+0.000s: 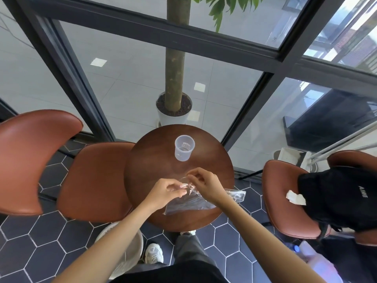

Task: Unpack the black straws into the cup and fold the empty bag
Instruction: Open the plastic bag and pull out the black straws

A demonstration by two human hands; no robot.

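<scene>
A clear plastic bag point(189, 203) full of black straws lies on the near right part of the round wooden table point(151, 164), its far end sticking out past the table's right edge. My left hand point(165, 193) and my right hand point(204, 184) meet over the bag's left end, and the fingertips of both pinch the crumpled clear plastic there. The translucent cup point(184, 147) stands upright farther back on the table, apart from both hands, and it looks empty of straws.
Brown leather chairs stand at the left point(91, 180) and right point(285, 199); the right one holds a black bag point(334, 197) and a white paper scrap. A potted tree point(174, 111) stands behind the table by glass walls. A white bucket point(130, 250) sits by my feet.
</scene>
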